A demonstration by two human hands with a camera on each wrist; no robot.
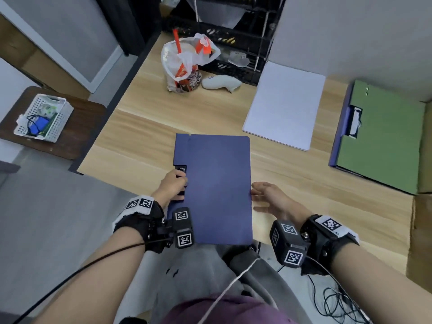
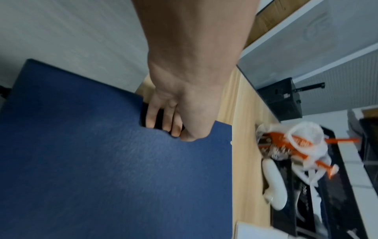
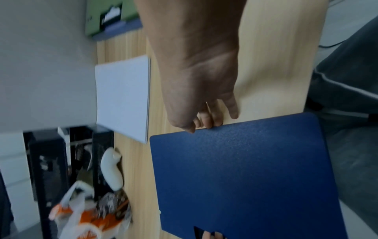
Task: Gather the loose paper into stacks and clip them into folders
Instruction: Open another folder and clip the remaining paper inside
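Observation:
A closed dark blue folder (image 1: 217, 188) (image 2: 98, 161) (image 3: 245, 169) lies on the wooden table's near edge, partly overhanging it. My left hand (image 1: 174, 183) (image 2: 174, 126) grips the black clip (image 1: 181, 170) in the notch on the folder's left edge, fingers curled round it. My right hand (image 1: 261, 197) (image 3: 206, 122) touches the folder's right edge with its fingertips, fingers loosely extended. A stack of white paper (image 1: 285, 105) (image 3: 122, 97) lies further back on the right. A green folder (image 1: 383, 134) (image 3: 106, 14) with a black clip rests on another blue one at the far right.
A plastic bag with a drink cup and orange straw (image 1: 187, 59) and a white controller (image 1: 221, 83) sit at the table's back, before a black rack (image 1: 224, 31). A white basket (image 1: 43, 118) stands on a side table at left. Cables hang by my lap.

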